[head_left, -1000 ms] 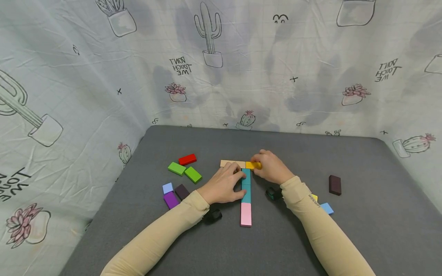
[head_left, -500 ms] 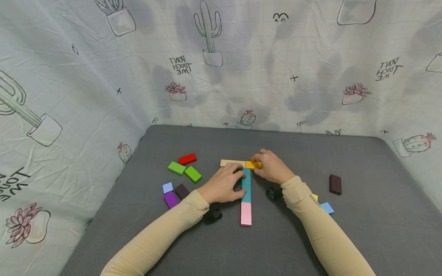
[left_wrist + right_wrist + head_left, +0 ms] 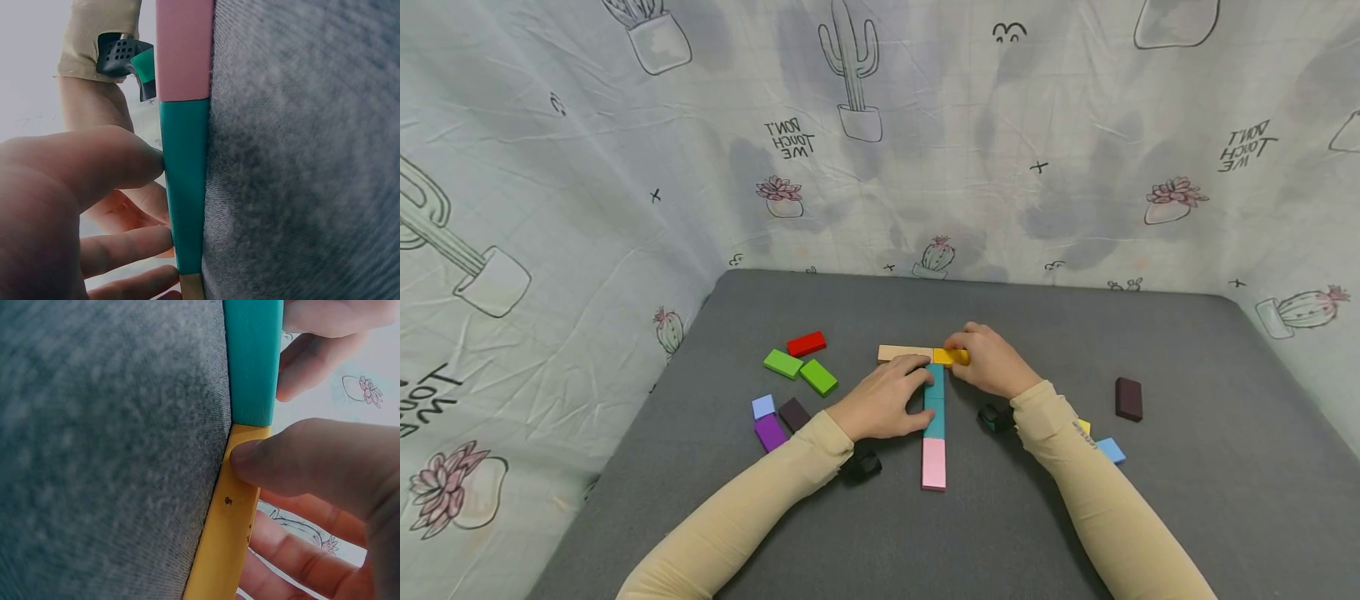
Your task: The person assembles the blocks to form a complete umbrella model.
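Note:
On the grey table, two teal blocks (image 3: 936, 429) and a pink block (image 3: 934, 463) lie end to end in an upright line. A tan block (image 3: 904, 352) and a yellow block (image 3: 951, 357) form a crossbar at its far end, making a T. My left hand (image 3: 883, 402) rests its thumb and fingertips along the teal blocks' top, its fingers loosely spread. With thumb on the near side and fingers behind, my right hand (image 3: 992, 360) pinches the yellow block's right part. The right wrist view shows the yellow block (image 3: 219, 519) meeting the teal block (image 3: 253, 369).
Left of the T lie a red block (image 3: 807, 343), green blocks (image 3: 818, 377), a purple block (image 3: 771, 432), a small light-blue block (image 3: 763, 407) and a dark brown one (image 3: 793, 414). To the right are another dark brown block (image 3: 1128, 399) and a blue block (image 3: 1110, 451).
Both hands keep their places on the blocks. The head view has tilted down a touch; no block has visibly shifted on the table.

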`<state>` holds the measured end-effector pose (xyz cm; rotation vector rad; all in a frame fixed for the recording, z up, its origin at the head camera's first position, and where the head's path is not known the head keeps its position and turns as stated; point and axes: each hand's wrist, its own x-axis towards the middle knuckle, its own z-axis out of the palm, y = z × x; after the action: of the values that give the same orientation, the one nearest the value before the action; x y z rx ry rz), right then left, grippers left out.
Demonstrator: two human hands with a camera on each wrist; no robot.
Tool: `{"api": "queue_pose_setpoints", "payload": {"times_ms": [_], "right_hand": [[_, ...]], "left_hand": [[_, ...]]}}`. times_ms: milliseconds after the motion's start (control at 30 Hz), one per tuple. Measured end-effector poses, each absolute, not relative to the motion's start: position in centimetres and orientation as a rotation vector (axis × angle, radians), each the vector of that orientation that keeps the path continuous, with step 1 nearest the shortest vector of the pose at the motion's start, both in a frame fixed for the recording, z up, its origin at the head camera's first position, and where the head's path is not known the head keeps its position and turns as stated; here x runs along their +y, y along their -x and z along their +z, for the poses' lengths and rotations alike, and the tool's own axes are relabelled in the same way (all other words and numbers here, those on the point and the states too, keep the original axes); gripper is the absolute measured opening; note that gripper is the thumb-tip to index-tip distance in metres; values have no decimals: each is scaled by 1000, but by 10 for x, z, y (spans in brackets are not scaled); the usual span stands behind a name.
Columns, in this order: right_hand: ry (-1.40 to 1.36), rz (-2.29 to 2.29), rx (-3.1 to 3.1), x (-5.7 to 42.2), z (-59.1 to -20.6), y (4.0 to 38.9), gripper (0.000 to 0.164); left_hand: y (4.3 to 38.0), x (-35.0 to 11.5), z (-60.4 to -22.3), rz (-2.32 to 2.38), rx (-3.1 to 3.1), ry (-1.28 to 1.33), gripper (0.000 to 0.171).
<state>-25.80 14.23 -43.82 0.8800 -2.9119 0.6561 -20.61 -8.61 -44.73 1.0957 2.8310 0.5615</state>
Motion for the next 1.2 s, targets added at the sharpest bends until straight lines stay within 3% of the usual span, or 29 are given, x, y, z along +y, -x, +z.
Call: {"api": "queue_pose_setpoints", "payload": {"times_ms": [700, 1200], "right_hand": [[-868, 719, -2932, 145, -437, 258, 32], [-847, 758, -2947, 148, -435, 258, 34]], "left_hand": [[205, -84, -444, 531, 2858, -1143, 44], [231, -76, -430, 557, 2927, -1070, 47]]}}
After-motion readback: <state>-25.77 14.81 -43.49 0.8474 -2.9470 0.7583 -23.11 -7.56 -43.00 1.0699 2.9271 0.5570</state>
